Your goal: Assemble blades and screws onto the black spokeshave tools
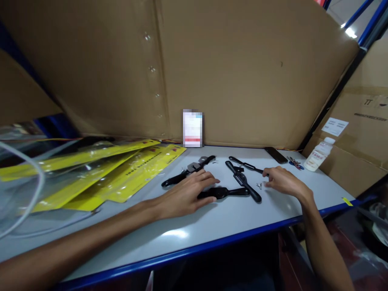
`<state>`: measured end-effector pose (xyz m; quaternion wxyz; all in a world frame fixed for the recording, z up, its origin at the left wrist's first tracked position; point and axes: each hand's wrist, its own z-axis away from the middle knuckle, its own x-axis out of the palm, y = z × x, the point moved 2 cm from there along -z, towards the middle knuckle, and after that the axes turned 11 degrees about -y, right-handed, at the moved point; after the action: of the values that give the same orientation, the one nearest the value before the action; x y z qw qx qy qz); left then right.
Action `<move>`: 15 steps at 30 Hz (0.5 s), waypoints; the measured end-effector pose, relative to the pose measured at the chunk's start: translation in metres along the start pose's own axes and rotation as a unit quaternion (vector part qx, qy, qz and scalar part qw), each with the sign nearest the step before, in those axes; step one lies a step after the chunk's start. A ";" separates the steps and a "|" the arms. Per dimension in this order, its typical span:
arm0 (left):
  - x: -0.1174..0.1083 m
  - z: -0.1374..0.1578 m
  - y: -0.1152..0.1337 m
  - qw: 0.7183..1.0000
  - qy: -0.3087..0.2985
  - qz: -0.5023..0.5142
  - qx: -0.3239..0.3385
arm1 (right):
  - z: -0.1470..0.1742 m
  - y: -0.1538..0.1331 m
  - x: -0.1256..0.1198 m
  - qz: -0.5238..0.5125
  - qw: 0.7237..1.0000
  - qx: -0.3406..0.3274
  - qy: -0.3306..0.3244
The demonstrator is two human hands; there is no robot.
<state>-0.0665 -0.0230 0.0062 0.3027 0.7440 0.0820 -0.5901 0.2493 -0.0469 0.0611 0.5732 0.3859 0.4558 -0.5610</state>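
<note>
My right hand point(281, 181) is closed on the near end of a slim black spokeshave point(250, 166), which lies slanting away to the left. My left hand point(190, 192) reaches in palm down, fingers spread, over the left end of another black spokeshave point(222, 192); how firmly it touches is hidden. A third spokeshave point(241, 178) lies crosswise between the hands, its lower end by the second one's handle. Beyond my left fingers rests a spokeshave point(176, 178) with loose grey blade plates point(194, 166). A small silvery wing screw point(259, 186) lies close to my right fingers.
Yellow-and-clear plastic packages point(136, 173) cover the table's left side, near a white cable point(38, 190). A lit phone-like screen point(193, 128) leans on the cardboard wall point(242, 81). A dark phone point(275, 154), keys point(295, 163) and a white bottle point(319, 154) stand or lie back right.
</note>
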 end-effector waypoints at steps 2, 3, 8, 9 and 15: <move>0.001 -0.001 0.000 1.000 -0.003 -0.012 -0.004 | -0.003 0.001 0.006 -0.014 0.999 -0.023 -0.033; 0.002 -0.002 0.000 1.000 -0.003 -0.018 -0.008 | -0.005 -0.001 0.008 -0.017 0.999 -0.030 -0.040; 0.006 -0.006 0.002 0.999 -0.002 -0.028 -0.026 | -0.023 -0.013 0.009 0.000 0.998 -0.040 -0.039; 0.006 -0.006 0.003 0.999 -0.004 -0.027 -0.028 | -0.025 -0.014 0.009 -0.003 0.998 -0.047 -0.045; 0.008 -0.007 0.005 1.000 0.013 -0.014 -0.023 | -0.033 -0.005 0.008 -0.060 0.993 -0.067 -0.072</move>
<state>-0.0560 -0.0253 0.0016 0.3102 0.7432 0.1101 -0.5825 0.2411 -0.0183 0.0439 0.5944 0.2772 0.4727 -0.5886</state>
